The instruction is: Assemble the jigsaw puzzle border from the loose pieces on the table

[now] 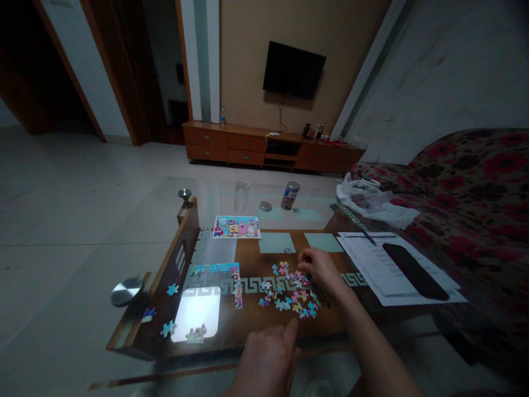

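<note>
Loose jigsaw pieces [295,295] lie in a pile on the glass table. At the pile's right upper edge is my right hand [318,264], its fingertips pinched together; what is between them, if anything, is too small to make out. My left hand [270,353] rests at the near edge of the pile, index finger stretched toward the pieces, the other fingers curled, nothing visible in it. To the left, joined jigsaw pieces [215,268] form a top strip and a right side strip. Behind them lies a cartoon picture sheet [237,227].
A clear jar [242,196], a metal lid [265,206] and a printed tin [290,196] stand farther back. On the right are papers [392,295] under a black phone [415,271], plus a white plastic bag [372,201]. Stray pieces [168,329] lie at the left edge.
</note>
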Demonstrator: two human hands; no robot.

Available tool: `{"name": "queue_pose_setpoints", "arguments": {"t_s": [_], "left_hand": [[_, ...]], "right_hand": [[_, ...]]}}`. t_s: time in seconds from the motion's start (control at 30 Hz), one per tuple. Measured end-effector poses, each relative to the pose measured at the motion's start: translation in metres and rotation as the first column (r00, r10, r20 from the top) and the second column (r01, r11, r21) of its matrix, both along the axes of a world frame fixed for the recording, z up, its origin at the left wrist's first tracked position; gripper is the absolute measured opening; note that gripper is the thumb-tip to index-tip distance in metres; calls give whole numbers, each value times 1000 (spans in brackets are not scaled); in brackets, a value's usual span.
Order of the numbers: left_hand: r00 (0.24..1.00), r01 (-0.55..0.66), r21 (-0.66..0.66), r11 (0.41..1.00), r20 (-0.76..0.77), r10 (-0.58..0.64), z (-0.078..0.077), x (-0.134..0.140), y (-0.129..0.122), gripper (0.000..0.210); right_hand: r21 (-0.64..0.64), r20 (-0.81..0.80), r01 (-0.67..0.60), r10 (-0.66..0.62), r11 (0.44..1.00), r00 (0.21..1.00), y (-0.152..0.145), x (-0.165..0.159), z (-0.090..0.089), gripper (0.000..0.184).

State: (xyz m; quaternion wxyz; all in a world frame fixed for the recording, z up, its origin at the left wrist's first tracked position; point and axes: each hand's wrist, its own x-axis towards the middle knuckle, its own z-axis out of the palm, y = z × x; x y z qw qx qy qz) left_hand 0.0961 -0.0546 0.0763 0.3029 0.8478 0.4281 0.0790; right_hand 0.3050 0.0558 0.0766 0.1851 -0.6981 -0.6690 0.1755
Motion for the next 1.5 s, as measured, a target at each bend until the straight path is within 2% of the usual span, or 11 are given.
{"name": "queue_pose_setpoints", "arguments": {"t_s": [0.13, 0.27, 0.37, 0.5, 0.63, 0.73, 0.8, 0.9, 1.03, 1.33, 1.5], "left_hand": [[932, -234, 52, 971, 296, 208, -4, -23, 20, 30], [845, -384, 62, 921, 426, 323, -5, -46, 42, 18], [831, -395, 91, 914, 460, 313, -8, -63, 48, 21], [862, -335, 170, 927, 451, 229, -16, -81, 47, 26], [911, -296, 249, 922, 364, 194, -24, -91, 45, 26], [944, -280, 281, 918, 255, 210, -25, -92, 45, 27], [954, -286, 279, 917, 175, 244, -25, -93, 46, 26], [948, -317, 271, 909, 92, 303, -25, -96, 49, 22], [943, -330, 263, 907, 48, 329, -26, -100, 52, 19], [945, -309, 255, 916, -29, 327, -21, -94, 51, 15], [940, -318, 233, 919, -48, 338, -22, -94, 52, 16]], "right_hand": [[-61, -239, -62, 46, 996, 970, -16, -27, 7, 15], [-122, -495, -142, 64, 982, 867, -31, -65, 8, 13], [-110, -583, -204, 103, 973, 806, -36, -90, 5, 13], [-130, -618, -260, 127, 957, 776, -37, -114, -1, 16], [-131, -684, -301, 133, 945, 717, -37, -130, -6, 15], [-162, -703, -312, 112, 936, 702, -37, -136, -9, 15], [-162, -691, -276, 91, 947, 717, -37, -136, -10, 17], [-72, -582, -187, 111, 980, 806, -35, -130, -12, 18], [33, -383, -197, 194, 980, 903, -36, -120, -14, 15], [30, -122, -270, 272, 962, 955, -47, -122, -16, 13], [-31, -88, -289, 286, 957, 954, -50, -127, -10, 13]]}}
